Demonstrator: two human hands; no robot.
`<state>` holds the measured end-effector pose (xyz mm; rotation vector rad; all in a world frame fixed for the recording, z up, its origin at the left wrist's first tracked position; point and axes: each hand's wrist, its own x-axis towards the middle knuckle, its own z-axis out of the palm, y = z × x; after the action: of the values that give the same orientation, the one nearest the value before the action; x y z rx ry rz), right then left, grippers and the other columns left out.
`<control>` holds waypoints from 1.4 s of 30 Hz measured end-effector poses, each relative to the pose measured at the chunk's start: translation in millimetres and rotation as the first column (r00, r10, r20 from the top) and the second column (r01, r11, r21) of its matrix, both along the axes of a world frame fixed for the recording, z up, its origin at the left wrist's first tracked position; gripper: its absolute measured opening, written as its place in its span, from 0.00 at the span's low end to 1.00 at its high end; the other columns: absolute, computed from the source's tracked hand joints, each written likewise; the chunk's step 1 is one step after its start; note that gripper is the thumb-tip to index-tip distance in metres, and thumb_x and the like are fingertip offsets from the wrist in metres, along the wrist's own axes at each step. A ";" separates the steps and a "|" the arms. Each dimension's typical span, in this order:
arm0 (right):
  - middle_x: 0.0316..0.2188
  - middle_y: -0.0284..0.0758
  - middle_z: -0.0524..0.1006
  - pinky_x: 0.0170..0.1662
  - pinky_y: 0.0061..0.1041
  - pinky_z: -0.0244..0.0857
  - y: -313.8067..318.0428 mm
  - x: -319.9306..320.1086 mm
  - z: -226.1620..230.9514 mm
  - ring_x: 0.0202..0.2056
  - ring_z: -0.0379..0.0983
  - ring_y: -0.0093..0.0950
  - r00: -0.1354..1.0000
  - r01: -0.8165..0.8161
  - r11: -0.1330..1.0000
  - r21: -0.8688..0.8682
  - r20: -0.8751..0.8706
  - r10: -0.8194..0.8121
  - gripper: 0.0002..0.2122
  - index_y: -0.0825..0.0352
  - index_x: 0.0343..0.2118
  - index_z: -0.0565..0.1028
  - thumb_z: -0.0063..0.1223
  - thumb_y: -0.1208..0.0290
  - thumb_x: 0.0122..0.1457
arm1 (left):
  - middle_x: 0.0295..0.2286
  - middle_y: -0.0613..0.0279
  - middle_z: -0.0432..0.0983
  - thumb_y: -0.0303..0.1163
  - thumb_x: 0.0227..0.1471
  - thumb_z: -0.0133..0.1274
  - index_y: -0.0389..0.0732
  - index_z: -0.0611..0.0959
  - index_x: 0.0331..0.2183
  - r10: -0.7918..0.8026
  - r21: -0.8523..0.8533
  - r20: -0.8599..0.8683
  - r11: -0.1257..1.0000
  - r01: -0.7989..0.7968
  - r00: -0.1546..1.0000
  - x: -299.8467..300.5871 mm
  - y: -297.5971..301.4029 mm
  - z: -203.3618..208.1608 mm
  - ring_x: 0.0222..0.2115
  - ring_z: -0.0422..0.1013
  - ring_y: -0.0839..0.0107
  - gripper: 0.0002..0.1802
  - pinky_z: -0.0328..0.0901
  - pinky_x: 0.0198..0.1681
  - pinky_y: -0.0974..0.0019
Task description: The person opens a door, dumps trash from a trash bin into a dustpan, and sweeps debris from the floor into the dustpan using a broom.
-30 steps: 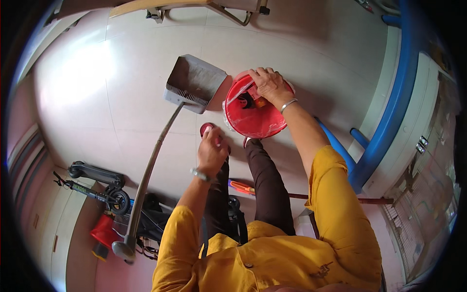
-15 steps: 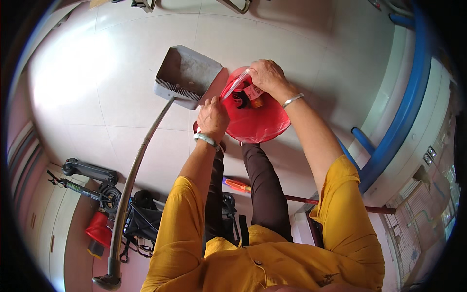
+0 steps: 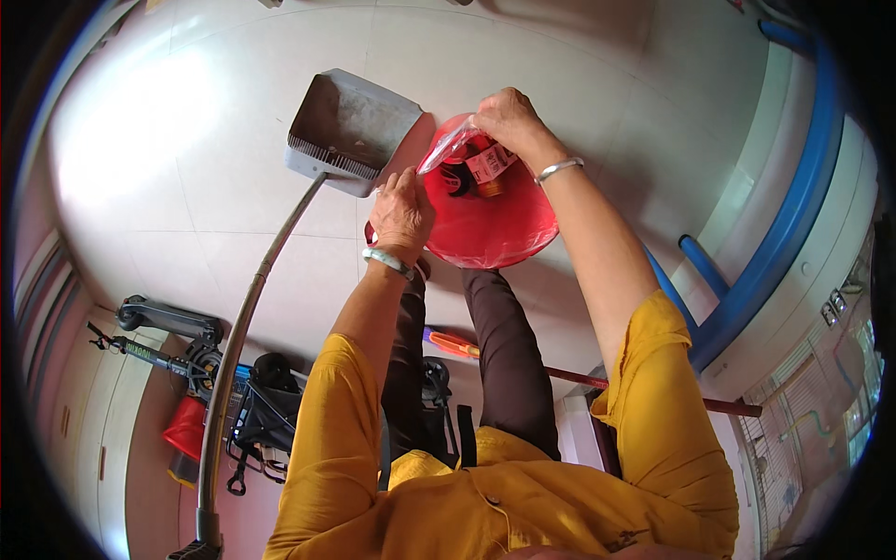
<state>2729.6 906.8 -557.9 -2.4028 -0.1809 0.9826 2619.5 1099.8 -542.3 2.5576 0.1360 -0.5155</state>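
Note:
A red trash bin stands on the floor in front of my feet, lined with a clear plastic bag. My left hand grips the bag's edge at the bin's left side. At the far side, my right hand is closed on the same edge, which stretches between both hands. Inside lie a dark round item, a package with a pale label and something orange, partly hidden by the bag. Left of the bin rests a grey long-handled dustpan with a toothed edge.
The dustpan's handle runs down the left. Behind me are a folded scooter, a black stroller-like frame and a red container. An orange broom lies behind my legs. Blue pipes line the right wall.
My right hand has moved slightly up and away with the bag's edge, and the bag edge is lifted. More of the bin's contents shows. The view has shifted a little.

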 end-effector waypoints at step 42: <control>0.32 0.38 0.71 0.53 0.62 0.43 -29.2 -139.4 84.5 0.48 0.62 0.38 0.874 -0.241 0.960 -0.140 0.400 0.277 0.08 0.67 0.23 0.73 0.56 0.73 0.38 | 0.35 0.51 0.75 0.31 0.55 0.42 0.36 0.72 0.47 0.468 -0.523 -0.443 0.558 -0.644 0.765 -15.7 11.2 -8.5 0.32 0.72 0.67 0.18 0.68 0.35 0.66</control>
<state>2590.2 877.6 -473.4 -2.6922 -0.6440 0.5762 2603.8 1111.0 -550.8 1.6039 0.7209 -0.5100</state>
